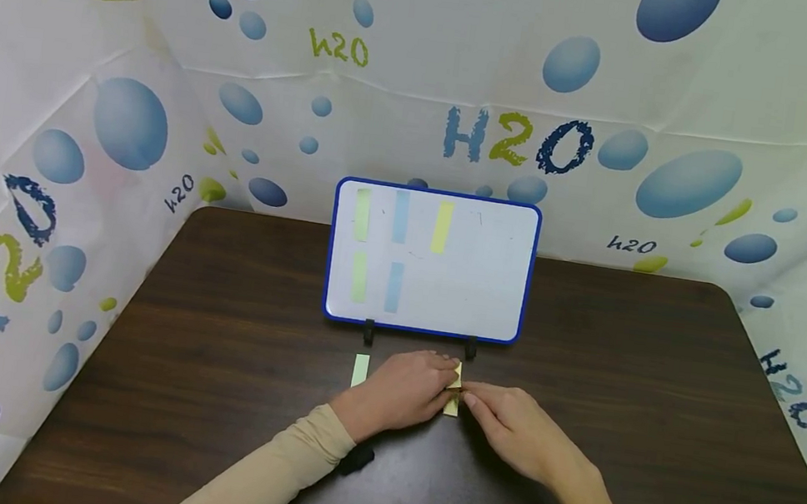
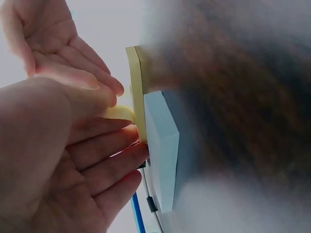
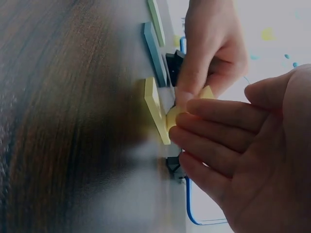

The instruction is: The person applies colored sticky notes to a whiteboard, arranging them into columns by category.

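Observation:
A yellow sticky-note pad lies on the table beneath both hands. My left hand reaches over it from the left. In the left wrist view, a lifted yellow note is pinched between its thumb and forefinger. My right hand meets it from the right. Its fingers are nearly straight, with tips touching the note by the pad, while the thumb stands apart. Beside the yellow pad is a light blue pad, hidden under the left hand in the head view. A light green pad lies farther left.
Behind the hands stands a blue-framed whiteboard on black feet. Green, blue and yellow note strips stick to it in rows. A printed curtain surrounds the dark wooden table.

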`<control>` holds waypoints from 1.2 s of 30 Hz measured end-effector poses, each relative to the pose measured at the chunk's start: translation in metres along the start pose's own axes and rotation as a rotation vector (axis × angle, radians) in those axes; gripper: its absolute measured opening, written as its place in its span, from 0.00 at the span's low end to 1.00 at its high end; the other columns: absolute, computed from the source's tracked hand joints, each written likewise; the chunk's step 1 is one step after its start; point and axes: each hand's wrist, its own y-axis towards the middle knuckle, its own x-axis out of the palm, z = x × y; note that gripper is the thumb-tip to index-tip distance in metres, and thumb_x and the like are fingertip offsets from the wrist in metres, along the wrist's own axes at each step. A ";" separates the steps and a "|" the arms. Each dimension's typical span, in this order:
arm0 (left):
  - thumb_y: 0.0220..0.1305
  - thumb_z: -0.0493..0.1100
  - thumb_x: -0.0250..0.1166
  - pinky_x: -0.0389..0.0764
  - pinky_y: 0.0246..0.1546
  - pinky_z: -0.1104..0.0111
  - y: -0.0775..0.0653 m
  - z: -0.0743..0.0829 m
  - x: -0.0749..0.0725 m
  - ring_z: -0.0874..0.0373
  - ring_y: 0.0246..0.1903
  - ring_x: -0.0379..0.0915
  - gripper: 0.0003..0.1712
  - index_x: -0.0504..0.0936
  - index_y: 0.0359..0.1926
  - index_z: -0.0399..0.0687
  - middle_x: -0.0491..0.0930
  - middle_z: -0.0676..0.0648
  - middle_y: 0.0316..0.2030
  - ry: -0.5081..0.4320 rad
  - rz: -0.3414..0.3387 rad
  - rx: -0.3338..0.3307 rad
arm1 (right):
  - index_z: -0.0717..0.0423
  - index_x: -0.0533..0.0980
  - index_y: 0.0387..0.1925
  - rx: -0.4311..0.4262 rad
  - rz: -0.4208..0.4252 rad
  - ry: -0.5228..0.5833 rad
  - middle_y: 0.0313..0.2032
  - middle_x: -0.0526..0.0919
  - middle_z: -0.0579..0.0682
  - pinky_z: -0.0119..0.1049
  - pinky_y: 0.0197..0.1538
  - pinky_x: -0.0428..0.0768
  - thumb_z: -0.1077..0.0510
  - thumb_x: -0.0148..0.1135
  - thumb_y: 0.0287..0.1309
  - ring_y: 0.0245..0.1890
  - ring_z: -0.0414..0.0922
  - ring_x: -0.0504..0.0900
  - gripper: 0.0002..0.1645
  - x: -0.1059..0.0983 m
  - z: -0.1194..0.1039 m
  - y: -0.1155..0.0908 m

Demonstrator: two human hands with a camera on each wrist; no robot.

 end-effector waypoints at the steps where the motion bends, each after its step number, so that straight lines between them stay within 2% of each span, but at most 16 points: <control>1: 0.75 0.47 0.59 0.79 0.65 0.65 0.000 0.000 0.000 0.56 0.59 0.82 0.12 0.88 0.47 0.50 0.84 0.49 0.59 0.006 0.006 0.000 | 0.51 0.77 0.66 -0.001 -0.005 0.000 0.62 0.82 0.44 0.50 0.66 0.80 0.46 0.43 0.81 0.64 0.42 0.80 0.26 0.000 0.000 0.000; 9: 0.77 0.45 0.57 0.79 0.65 0.65 -0.002 0.001 0.001 0.57 0.59 0.82 0.14 0.87 0.53 0.50 0.84 0.49 0.59 -0.019 0.010 -0.014 | 0.56 0.72 0.70 0.000 -0.066 -0.027 0.69 0.75 0.49 0.51 0.70 0.76 0.48 0.45 0.80 0.70 0.46 0.74 0.27 0.006 0.000 0.001; 14: 0.75 0.45 0.58 0.79 0.65 0.65 -0.001 0.001 0.004 0.57 0.59 0.82 0.13 0.88 0.51 0.51 0.85 0.50 0.58 -0.016 0.029 -0.015 | 0.58 0.72 0.70 -0.010 -0.074 -0.033 0.69 0.75 0.52 0.52 0.70 0.76 0.52 0.47 0.79 0.70 0.47 0.74 0.26 0.009 0.000 0.002; 18: 0.74 0.45 0.59 0.78 0.66 0.66 0.001 0.002 0.003 0.56 0.58 0.82 0.13 0.88 0.50 0.51 0.86 0.50 0.55 0.020 0.044 -0.013 | 0.59 0.73 0.69 -0.031 -0.067 -0.033 0.68 0.77 0.53 0.51 0.68 0.77 0.55 0.49 0.78 0.68 0.48 0.76 0.24 0.011 0.001 0.003; 23: 0.75 0.46 0.58 0.77 0.67 0.66 0.001 0.004 0.000 0.56 0.60 0.81 0.14 0.87 0.53 0.51 0.86 0.51 0.56 0.063 0.015 -0.023 | 0.61 0.73 0.68 -0.032 -0.068 -0.039 0.67 0.78 0.54 0.52 0.67 0.78 0.53 0.47 0.79 0.67 0.49 0.77 0.25 0.013 0.003 0.003; 30: 0.75 0.46 0.60 0.80 0.63 0.66 0.001 0.003 0.003 0.56 0.58 0.82 0.15 0.87 0.54 0.48 0.87 0.51 0.54 0.006 0.055 -0.017 | 0.64 0.73 0.68 -0.023 -0.065 -0.031 0.66 0.78 0.58 0.55 0.66 0.78 0.51 0.45 0.80 0.67 0.53 0.77 0.27 0.015 0.002 0.001; 36: 0.76 0.46 0.59 0.80 0.63 0.65 0.001 0.000 0.003 0.55 0.58 0.82 0.16 0.86 0.56 0.46 0.87 0.50 0.55 -0.042 0.056 -0.023 | 0.66 0.72 0.68 -0.006 -0.064 -0.032 0.66 0.77 0.59 0.55 0.67 0.77 0.50 0.44 0.81 0.68 0.54 0.75 0.29 0.016 0.000 0.002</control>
